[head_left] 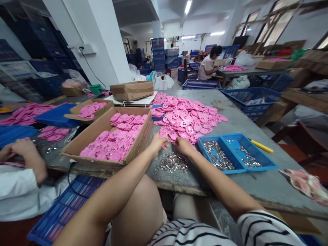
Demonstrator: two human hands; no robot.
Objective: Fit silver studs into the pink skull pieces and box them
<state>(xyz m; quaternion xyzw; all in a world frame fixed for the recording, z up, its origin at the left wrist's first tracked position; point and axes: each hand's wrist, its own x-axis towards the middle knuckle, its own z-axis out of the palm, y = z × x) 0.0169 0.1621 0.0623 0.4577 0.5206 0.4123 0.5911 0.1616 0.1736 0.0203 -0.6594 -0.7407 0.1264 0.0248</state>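
While I watch through the head camera, my left hand (pixel 156 142) rests at the near edge of the pile of pink pieces (pixel 188 118), fingers curled loosely down onto a pink piece; whether it truly pinches that piece I cannot tell. My right hand (pixel 183 146) sits just beside it, toward three o'clock, knuckles up and fingers bent under, touching the same edge of the pile; what it has hold of, if anything, is hidden. Directly at six o'clock from both hands lies a loose heap of small silver parts (pixel 174 162) on the grey table (pixel 256 123). At three o'clock from the right hand stands a blue two-compartment tray (pixel 266 165), with more silver parts thick in its left compartment and thinner in its right one. A yellow tool (pixel 261 146) lies on the table just beyond the tray's far right corner. At nine o'clock from my left hand, touching near its wrist, is a cardboard box (pixel 84 140) filled with pink pieces; a smaller open box (pixel 88 109) of them sits behind it. Farther toward nine o'clock another person's hands (pixel 23 150), in white sleeves, rest on the table edge. Up at twelve o'clock, well apart, a seated person (pixel 208 65) works at another table.
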